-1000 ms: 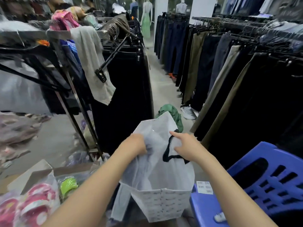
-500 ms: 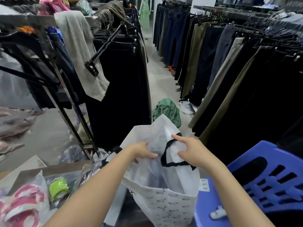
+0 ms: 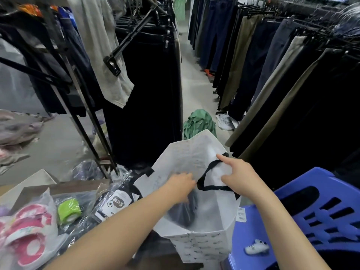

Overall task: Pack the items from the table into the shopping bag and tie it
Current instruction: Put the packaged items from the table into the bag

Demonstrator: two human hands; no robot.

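A white shopping bag (image 3: 196,162) with black handles stands open in front of me. My right hand (image 3: 236,175) grips its far wall beside a black handle loop (image 3: 206,176). My left hand (image 3: 180,187) reaches down into the bag's mouth, fingers on a dark item (image 3: 185,211) inside. On the table to the left lie a green tape roll (image 3: 68,210) in clear plastic, a pink and white packet (image 3: 27,230), and a black and white packaged item (image 3: 116,201).
A blue plastic stool (image 3: 303,215) stands at the right with a small white object (image 3: 256,248) on it. Racks of hanging trousers line both sides of the aisle. A green garment (image 3: 198,121) lies on the floor beyond the bag.
My left hand has slid from the bag's rim down into its mouth. The bag has opened wider, showing a dark item inside. My right hand keeps its hold by the handle.
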